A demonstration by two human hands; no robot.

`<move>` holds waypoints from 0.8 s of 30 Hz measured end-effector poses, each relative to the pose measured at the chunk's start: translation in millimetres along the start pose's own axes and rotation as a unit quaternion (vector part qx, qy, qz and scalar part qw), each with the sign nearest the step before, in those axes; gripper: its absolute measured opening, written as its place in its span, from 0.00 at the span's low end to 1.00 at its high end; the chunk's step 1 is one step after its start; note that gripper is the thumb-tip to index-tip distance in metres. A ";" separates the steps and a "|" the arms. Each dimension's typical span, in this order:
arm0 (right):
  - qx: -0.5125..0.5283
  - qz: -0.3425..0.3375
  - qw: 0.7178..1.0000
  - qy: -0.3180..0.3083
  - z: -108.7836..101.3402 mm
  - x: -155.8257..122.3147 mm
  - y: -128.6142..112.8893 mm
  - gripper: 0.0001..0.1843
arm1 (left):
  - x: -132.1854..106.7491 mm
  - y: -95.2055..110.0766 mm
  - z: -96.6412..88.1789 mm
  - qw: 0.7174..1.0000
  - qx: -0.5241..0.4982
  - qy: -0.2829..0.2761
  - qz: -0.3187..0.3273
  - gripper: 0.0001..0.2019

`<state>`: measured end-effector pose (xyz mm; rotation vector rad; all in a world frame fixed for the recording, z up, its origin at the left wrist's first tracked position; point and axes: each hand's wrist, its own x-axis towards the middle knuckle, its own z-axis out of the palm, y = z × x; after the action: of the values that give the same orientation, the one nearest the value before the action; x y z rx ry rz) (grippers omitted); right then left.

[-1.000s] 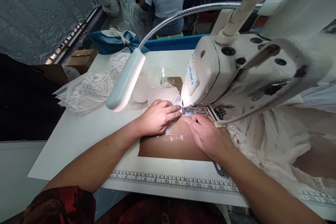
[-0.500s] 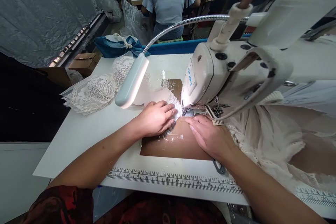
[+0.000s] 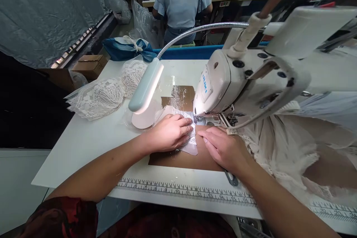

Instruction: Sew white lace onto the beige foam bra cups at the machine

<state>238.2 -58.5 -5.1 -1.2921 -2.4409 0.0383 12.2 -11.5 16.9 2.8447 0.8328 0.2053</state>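
My left hand lies flat with its fingers on a white lace-edged fabric piece, pressing it onto the brown sheet. The piece's right edge reaches the needle area of the white sewing machine. Just right of the fabric, my right hand rests on the brown sheet, fingers stretched out, its index fingertip near the fabric edge. Nothing shows in its grasp. A pale rounded cup piece lies left of my left hand, under the lit lamp.
White lace cups lie at the table's left. A heap of cream fabric spreads on the right. A printed ruler runs along the front edge, with dark scissor-like handles nearby. A person sits beyond the table.
The lace-edged piece has turned and slid toward me along the needle, with its lower end now showing below my left hand. My right hand has barely moved. The view has shifted slightly.
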 end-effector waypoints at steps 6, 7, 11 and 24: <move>0.051 -0.102 0.993 -0.024 0.3 0.2 -0.9 0.14 | 0.0 1.8 3.2 1.000 0.018 -0.009 -0.007 0.18; 0.051 -0.112 0.992 -0.027 0.4 0.2 -1.5 0.13 | 0.2 1.9 4.3 1.000 0.021 -0.009 -0.008 0.18; 0.027 -0.123 0.992 -0.032 -0.5 0.0 -3.5 0.13 | 2.7 4.4 8.0 1.000 0.023 -0.006 -0.016 0.18; 0.047 -0.108 0.993 -0.025 -1.9 -1.7 -3.6 0.12 | 2.5 10.6 4.1 1.000 -0.015 -0.019 -0.018 0.18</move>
<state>236.9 -62.3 -3.2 -0.9943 -2.5736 0.1266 20.5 -19.5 15.2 2.7951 0.8647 0.1573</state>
